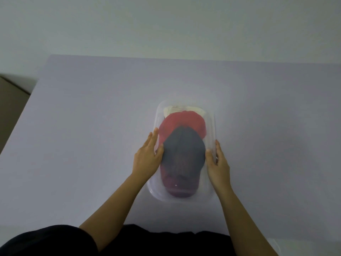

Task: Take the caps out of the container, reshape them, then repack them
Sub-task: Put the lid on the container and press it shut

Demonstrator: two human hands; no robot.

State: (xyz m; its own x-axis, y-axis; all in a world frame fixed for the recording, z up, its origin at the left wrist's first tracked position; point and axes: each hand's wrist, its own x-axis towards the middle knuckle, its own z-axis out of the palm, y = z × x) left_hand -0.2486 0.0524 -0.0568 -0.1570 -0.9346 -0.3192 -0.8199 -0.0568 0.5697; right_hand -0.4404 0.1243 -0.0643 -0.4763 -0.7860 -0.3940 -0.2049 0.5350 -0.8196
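A clear plastic container (212,122) stands lengthwise on the table in front of me. Three caps lie in it in a row: a cream cap (184,109) at the far end, a red cap (182,122) in the middle, and nearest me a grey cap (184,150) with a maroon brim. My left hand (147,159) holds the container's left wall, fingers straight along the outside and thumb over the rim beside the grey cap. My right hand (218,163) holds the right wall the same way. I cannot tell whether a lid covers the container.
The pale table (92,126) spreads wide around the container, with its left edge running diagonally from the far corner. A brown surface (11,108) shows beyond that left edge. A plain wall stands behind the table.
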